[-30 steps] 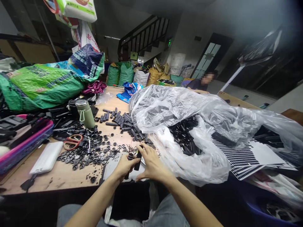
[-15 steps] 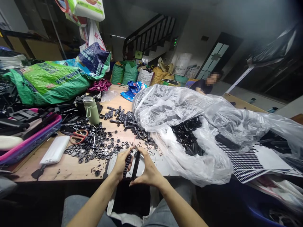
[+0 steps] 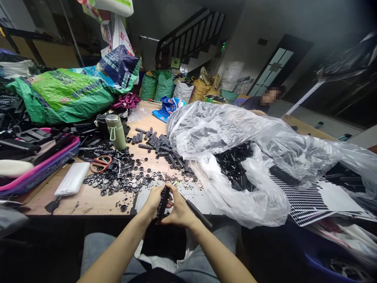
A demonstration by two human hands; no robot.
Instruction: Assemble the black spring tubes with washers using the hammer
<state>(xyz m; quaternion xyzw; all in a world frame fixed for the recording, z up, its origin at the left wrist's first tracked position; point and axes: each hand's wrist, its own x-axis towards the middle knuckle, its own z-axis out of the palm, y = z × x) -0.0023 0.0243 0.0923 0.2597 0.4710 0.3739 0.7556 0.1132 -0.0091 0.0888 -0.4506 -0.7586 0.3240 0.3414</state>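
Near the table's front edge, my left hand [image 3: 153, 202] is closed round a black patterned cylinder [image 3: 161, 207]. My right hand [image 3: 178, 208] is pressed against it from the right, its thumb and fingers on a black strip-like piece [image 3: 165, 198] that lies along the cylinder. A tool with a dark handle [image 3: 198, 214] lies slanted at the table edge, just right of my right hand. Small dark round bits [image 3: 188, 182] are scattered behind my hands on a pale sheet [image 3: 203, 194]. More patterned cylinders [image 3: 161, 145] are heaped farther back.
A big clear plastic bag [image 3: 218, 125] with black parts covers the right side. Left are a green bottle [image 3: 116, 131], orange-handled scissors [image 3: 101, 164], a white power bank [image 3: 72, 179] and a pink-rimmed basket [image 3: 38, 169]. A person [image 3: 262, 103] sits behind.
The black strip in my right hand has come up against the cylinder in my left hand. The dark-handled tool now shows beside my right hand. The view has shifted slightly.
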